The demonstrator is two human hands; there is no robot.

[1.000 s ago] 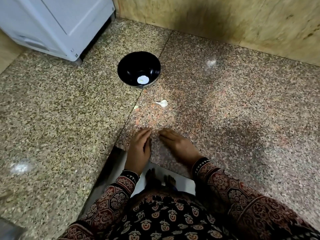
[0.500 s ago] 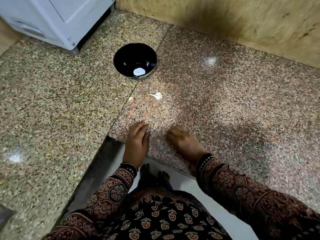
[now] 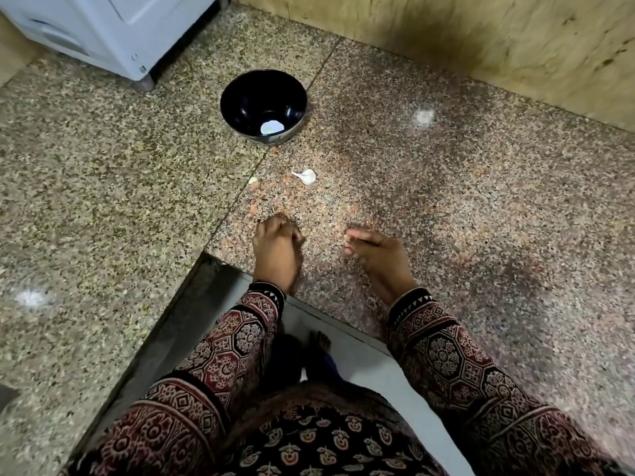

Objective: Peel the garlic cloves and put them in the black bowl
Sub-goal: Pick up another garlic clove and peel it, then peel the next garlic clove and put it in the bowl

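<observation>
I stand at a polished speckled granite counter [image 3: 464,207] made of two slabs, a tan one on the left and a pinker one on the right, meeting at a thin seam. One round, glossy black bowl [image 3: 240,97] sits across that seam near the back. There is a pale patch at its bottom, and I cannot tell whether it is garlic or glare. One garlic clove [image 3: 305,175], white and papery with a curled tail, lies on the pink slab between the bowl and my hands, apart from both. One small pale scrap [image 3: 253,180] rests by the seam. My left hand [image 3: 276,252] is curled into a loose fist with nothing showing in it. My right hand [image 3: 378,257] is blurred, fingers bent, and I cannot make out its grip. A white appliance [image 3: 113,29] is cut off at the top left.
</observation>
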